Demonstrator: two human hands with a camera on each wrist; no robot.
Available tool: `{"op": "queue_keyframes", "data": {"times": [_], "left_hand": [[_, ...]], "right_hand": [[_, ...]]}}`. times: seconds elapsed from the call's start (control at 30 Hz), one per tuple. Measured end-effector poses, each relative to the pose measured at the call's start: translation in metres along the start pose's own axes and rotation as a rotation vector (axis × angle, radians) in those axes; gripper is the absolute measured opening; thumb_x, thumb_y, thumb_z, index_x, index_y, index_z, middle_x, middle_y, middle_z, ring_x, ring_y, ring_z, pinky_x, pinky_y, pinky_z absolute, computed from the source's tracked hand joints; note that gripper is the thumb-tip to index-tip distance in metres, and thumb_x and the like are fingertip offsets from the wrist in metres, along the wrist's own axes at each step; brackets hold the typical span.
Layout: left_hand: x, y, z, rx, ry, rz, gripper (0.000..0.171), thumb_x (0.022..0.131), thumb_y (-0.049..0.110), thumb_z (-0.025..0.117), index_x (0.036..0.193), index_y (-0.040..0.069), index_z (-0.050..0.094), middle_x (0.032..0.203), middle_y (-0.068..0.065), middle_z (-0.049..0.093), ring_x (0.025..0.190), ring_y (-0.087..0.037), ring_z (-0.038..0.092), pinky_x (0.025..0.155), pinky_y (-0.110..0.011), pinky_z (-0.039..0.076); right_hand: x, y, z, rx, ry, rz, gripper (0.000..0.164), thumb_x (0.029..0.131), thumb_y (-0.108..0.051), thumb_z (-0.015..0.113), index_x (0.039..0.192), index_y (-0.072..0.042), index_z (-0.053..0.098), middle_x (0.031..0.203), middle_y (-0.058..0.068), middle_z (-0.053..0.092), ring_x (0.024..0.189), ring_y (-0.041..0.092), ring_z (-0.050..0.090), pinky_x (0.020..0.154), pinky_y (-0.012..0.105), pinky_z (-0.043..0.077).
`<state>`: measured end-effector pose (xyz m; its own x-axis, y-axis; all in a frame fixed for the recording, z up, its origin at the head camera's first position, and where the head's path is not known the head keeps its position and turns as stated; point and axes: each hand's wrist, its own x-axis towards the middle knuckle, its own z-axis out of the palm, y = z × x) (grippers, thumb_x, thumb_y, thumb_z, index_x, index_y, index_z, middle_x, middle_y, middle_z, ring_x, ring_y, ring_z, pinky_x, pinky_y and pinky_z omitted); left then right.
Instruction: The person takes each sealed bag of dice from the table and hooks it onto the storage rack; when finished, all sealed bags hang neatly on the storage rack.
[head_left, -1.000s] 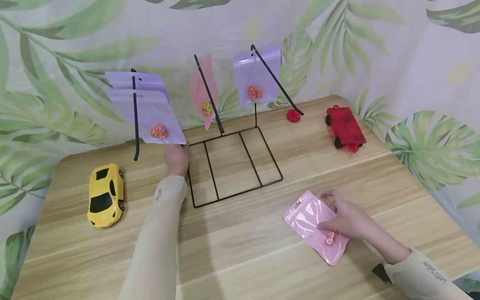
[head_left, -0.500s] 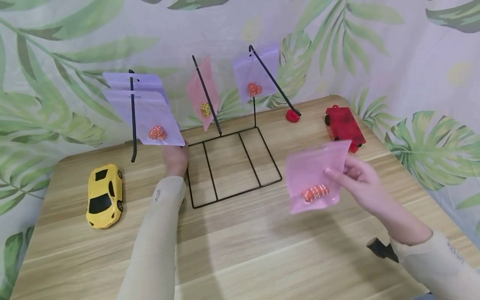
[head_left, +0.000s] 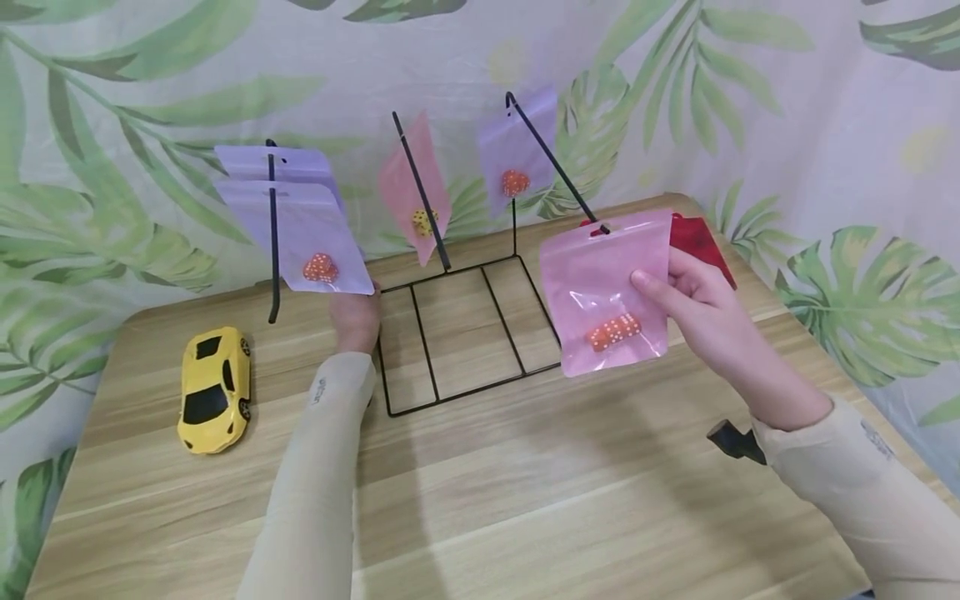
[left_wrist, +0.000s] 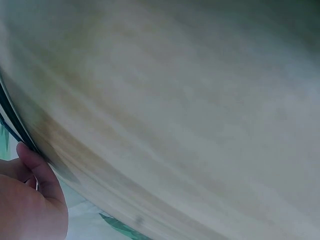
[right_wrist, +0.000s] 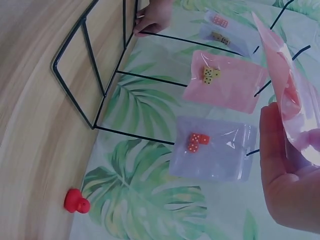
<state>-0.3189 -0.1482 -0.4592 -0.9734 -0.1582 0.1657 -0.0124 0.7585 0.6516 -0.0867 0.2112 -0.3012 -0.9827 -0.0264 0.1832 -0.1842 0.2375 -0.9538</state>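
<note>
My right hand [head_left: 697,304] pinches a pink zip bag [head_left: 577,279] by its right edge, thumb in front. Orange dice [head_left: 613,332] lie at the bag's bottom. At the bag's hang hole, the tip of the right hook [head_left: 558,162] of a black wire rack [head_left: 476,390] shows; I cannot tell whether it is through. Low at the rack's back left corner, my left hand [head_left: 354,321] grips the wire, partly hidden in the head view; the left wrist view shows thumb and finger [left_wrist: 42,172] on it. A purple bag [head_left: 516,150] with red dice hangs on the right hook.
Two purple bags [head_left: 300,221] overlap on the left hook, and a pink bag [head_left: 416,179] hangs from the middle one. A yellow toy car [head_left: 213,390] stands at left. Behind the held bag is a red toy vehicle [head_left: 705,246]. A red knob-like piece [right_wrist: 76,201] sits near the table's back edge.
My right hand has lifted the pink bag off the table and carried it up and away from me to the right hook. My left hand stays on the rack.
</note>
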Motion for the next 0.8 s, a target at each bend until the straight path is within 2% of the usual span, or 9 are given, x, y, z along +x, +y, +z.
{"op": "queue_keyframes", "data": {"times": [0.27,0.37,0.53,0.63,0.8], "left_hand": [[0.001,-0.003,-0.003,0.015,0.016,0.000,0.023,0.096,0.015,0.058,0.108,-0.003,0.061,0.116,-0.027,0.063,0.109,-0.044,0.058,0.100,-0.053,0.046],[0.002,-0.004,-0.003,0.013,0.007,-0.015,0.024,0.096,0.016,0.058,0.111,-0.003,0.060,0.119,-0.027,0.062,0.112,-0.042,0.058,0.101,-0.052,0.046],[0.005,-0.004,-0.001,0.051,0.000,-0.010,0.023,0.096,0.015,0.054,0.112,-0.002,0.058,0.119,-0.026,0.062,0.111,-0.041,0.059,0.099,-0.051,0.048],[0.005,-0.002,0.000,0.066,-0.005,-0.001,0.022,0.096,0.013,0.054,0.111,-0.003,0.059,0.118,-0.026,0.063,0.110,-0.041,0.060,0.098,-0.051,0.049],[0.003,-0.001,-0.001,0.024,-0.006,-0.008,0.024,0.097,0.016,0.055,0.112,-0.003,0.059,0.119,-0.026,0.062,0.112,-0.040,0.060,0.100,-0.050,0.048]], "right_hand": [[0.028,0.006,0.006,-0.044,-0.019,0.040,0.016,0.101,-0.022,0.054,0.111,-0.012,0.061,0.085,-0.006,0.069,0.074,0.009,0.065,0.068,0.020,0.056],[0.048,0.010,0.009,0.041,-0.018,0.052,0.014,0.100,-0.021,0.056,0.109,-0.012,0.061,0.086,-0.006,0.069,0.074,0.007,0.066,0.066,0.020,0.057],[0.087,0.016,0.015,0.178,0.072,0.076,0.010,0.099,-0.012,0.055,0.102,-0.011,0.064,0.075,-0.008,0.068,0.066,0.003,0.061,0.061,0.017,0.054],[0.108,0.020,0.016,0.192,0.122,0.098,0.012,0.098,-0.013,0.054,0.101,-0.008,0.065,0.071,-0.008,0.066,0.064,0.002,0.059,0.060,0.016,0.051],[0.134,0.023,0.019,0.181,0.168,0.135,0.021,0.096,-0.015,0.055,0.108,-0.001,0.064,0.071,-0.009,0.066,0.065,0.002,0.058,0.061,0.015,0.048]]}}
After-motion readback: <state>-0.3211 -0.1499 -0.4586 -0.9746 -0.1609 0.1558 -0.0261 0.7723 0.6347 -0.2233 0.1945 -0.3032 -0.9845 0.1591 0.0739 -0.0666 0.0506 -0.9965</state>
